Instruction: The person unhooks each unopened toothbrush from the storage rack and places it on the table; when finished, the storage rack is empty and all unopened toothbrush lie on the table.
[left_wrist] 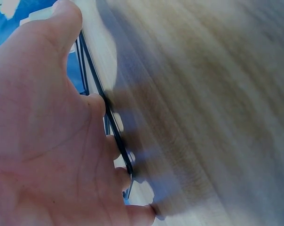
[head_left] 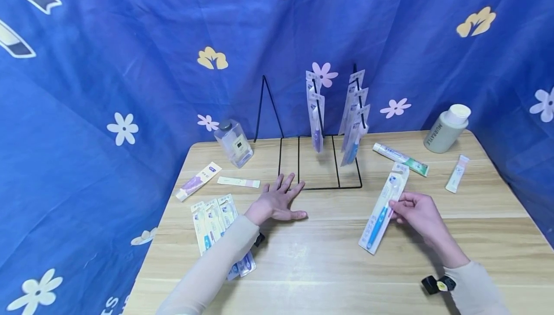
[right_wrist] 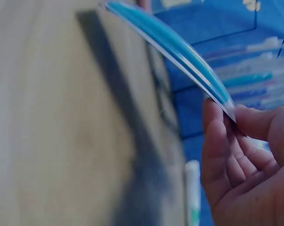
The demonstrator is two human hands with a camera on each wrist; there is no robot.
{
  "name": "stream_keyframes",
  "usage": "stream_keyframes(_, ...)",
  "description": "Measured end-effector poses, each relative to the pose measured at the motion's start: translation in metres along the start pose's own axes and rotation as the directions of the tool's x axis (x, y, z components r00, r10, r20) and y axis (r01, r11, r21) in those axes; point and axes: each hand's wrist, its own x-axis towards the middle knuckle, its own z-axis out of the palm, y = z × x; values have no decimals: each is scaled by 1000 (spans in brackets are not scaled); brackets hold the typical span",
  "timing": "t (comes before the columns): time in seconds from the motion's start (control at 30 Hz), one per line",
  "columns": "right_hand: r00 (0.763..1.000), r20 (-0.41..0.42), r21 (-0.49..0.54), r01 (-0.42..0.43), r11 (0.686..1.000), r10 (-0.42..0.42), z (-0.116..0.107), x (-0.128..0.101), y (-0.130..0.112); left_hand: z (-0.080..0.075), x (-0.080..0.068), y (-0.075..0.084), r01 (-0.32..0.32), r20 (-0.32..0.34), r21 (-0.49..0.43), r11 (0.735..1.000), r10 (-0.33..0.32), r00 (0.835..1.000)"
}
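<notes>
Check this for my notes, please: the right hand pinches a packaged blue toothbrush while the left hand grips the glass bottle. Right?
Not quite. In the head view the left hand lies flat on the table at the wire rack; the glass bottle stands untouched. The right hand does pinch the packaged blue toothbrush.

sleeves: long, beige, snug | right wrist: black strap, yellow-marked device [head_left: 438, 284]
</notes>
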Motion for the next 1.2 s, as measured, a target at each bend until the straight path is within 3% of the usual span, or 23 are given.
stream_keyframes(0.17, 989, 117, -24, -85, 996, 88, -7, 6, 22, 1, 1, -1, -1, 3, 2, 1000, 1, 1000)
stream_keyframes(0.4, 964, 174, -113, -184, 976, 202, -7, 10, 34, 1, 1, 0, -3, 4, 2, 1000, 3, 1000)
stream_keyframes(0.77, 935, 238, -175, -224, 959, 262, -12, 16, 31, 0, -1, 0, -2, 6, 1, 1000, 2, 1000)
stream_keyframes(0.9, 945, 207, -287, -188, 939, 252, -12, 16, 28, 2, 0, -1, 0, 5, -11, 1000, 0, 1000)
stream_keyframes(1.0, 980, 143, -426, -63, 902, 136, -10, 16, 20, 2, -1, 0, 1, -5, -8, 1000, -1, 1000)
stream_keyframes(1.07, 995, 102, -485, 52, 873, -2, -3, 17, 10, 2, -1, 0, 3, -7, -1, 1000, -3, 1000)
stream_keyframes(1.13, 981, 76, -498, 191, 846, -177, 7, 18, -1, 2, -2, -1, 1, -10, -1, 1000, -1, 1000)
stream_keyframes(1.2, 949, 84, -466, 306, 830, -303, 23, 21, -15, 2, -2, -2, 2, -7, -2, 1000, -2, 1000)
